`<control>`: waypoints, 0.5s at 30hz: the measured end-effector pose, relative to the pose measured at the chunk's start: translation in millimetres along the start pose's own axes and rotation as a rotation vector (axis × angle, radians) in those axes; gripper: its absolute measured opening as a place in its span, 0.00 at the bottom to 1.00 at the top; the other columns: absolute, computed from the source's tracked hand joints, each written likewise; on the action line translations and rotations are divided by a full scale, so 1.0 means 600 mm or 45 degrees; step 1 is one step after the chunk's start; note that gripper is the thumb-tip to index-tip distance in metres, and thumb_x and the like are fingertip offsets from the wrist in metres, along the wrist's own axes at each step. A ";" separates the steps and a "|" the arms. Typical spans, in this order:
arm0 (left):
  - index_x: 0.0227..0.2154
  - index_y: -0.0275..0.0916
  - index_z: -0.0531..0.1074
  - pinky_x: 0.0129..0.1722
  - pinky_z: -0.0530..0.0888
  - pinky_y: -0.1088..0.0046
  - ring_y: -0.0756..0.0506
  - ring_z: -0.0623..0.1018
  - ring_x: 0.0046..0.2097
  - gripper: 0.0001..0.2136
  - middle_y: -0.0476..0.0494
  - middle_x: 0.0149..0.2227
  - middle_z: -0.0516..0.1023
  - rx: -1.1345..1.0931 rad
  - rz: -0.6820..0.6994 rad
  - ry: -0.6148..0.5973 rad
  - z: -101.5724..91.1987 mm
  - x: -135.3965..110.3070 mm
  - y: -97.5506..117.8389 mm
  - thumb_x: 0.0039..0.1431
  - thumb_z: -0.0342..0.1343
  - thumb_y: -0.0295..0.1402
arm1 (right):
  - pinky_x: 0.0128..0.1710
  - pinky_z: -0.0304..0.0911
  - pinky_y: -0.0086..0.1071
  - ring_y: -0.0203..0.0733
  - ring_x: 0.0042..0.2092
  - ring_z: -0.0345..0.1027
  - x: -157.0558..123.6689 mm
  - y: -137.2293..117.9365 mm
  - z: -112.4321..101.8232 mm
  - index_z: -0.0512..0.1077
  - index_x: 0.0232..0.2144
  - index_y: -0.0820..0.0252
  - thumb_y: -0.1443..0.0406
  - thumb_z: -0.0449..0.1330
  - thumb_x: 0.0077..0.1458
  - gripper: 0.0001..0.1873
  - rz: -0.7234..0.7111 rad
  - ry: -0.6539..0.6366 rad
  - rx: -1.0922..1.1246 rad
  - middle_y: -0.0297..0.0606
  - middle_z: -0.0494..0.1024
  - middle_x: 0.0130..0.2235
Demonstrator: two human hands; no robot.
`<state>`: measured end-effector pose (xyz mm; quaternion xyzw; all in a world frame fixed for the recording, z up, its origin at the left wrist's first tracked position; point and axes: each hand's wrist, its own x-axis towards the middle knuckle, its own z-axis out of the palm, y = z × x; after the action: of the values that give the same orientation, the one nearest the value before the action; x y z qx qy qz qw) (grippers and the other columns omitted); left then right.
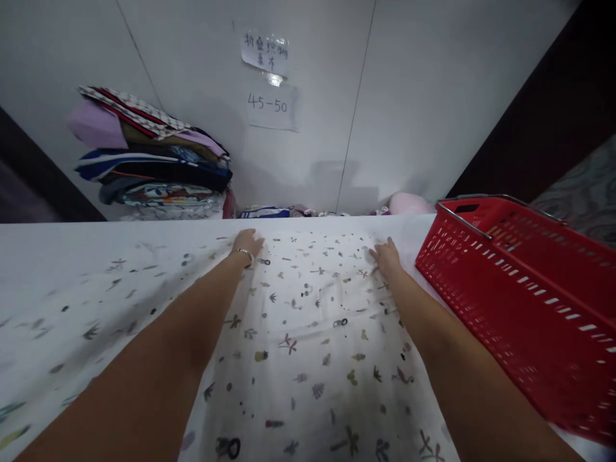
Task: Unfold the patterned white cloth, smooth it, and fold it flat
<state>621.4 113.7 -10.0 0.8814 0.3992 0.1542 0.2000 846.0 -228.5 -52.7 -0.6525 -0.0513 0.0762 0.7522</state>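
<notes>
In the middle of the frame, a white cloth lies on the desk. The left hand and right hand touch its far end; I can't tell if their fingers pinch it. Its middle looks mostly smooth; the left isn't neat yet.

Scene dimly lit, cool grey cast. Wall unevenly lit; soft-edged shadow thrown low on it. Small glare caught on clear tape. Forearms darkly shaded. Patterned cloth greyed toward bottom, print smeared at left. Red basket stretched by wide-angle distortion. Upper right corner sunk in near-black.
</notes>
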 end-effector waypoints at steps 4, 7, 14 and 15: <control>0.56 0.32 0.61 0.61 0.56 0.71 0.44 0.56 0.63 0.25 0.37 0.63 0.55 0.033 0.102 -0.068 0.018 -0.016 -0.018 0.53 0.52 0.31 | 0.47 0.67 0.38 0.44 0.48 0.67 -0.007 -0.009 0.009 0.67 0.50 0.57 0.68 0.59 0.39 0.31 -0.007 0.019 -0.226 0.41 0.70 0.49; 0.57 0.33 0.59 0.61 0.55 0.69 0.43 0.54 0.64 0.25 0.38 0.66 0.47 0.100 0.195 -0.146 0.012 -0.049 -0.014 0.55 0.49 0.32 | 0.54 0.59 0.41 0.48 0.54 0.62 -0.033 -0.029 0.009 0.72 0.45 0.61 0.69 0.59 0.38 0.26 -0.081 -0.033 -0.336 0.43 0.71 0.51; 0.51 0.40 0.68 0.60 0.60 0.62 0.42 0.61 0.61 0.20 0.42 0.62 0.59 0.037 0.737 -0.421 -0.049 -0.284 0.000 0.59 0.45 0.39 | 0.59 0.50 0.43 0.46 0.58 0.59 -0.190 -0.039 -0.125 0.73 0.45 0.58 0.62 0.57 0.47 0.21 -0.506 -0.251 -0.799 0.42 0.68 0.56; 0.51 0.42 0.68 0.59 0.61 0.61 0.42 0.62 0.60 0.19 0.43 0.61 0.61 -0.002 0.803 -0.457 -0.062 -0.334 -0.003 0.59 0.44 0.39 | 0.59 0.51 0.43 0.47 0.57 0.60 -0.219 -0.039 -0.159 0.73 0.44 0.58 0.61 0.57 0.47 0.20 -0.493 -0.256 -0.836 0.43 0.68 0.55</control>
<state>477.3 -30.1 -1.0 0.9741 0.0662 0.0515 0.2100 734.6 -348.3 -40.4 -0.8259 -0.2686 -0.0238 0.4952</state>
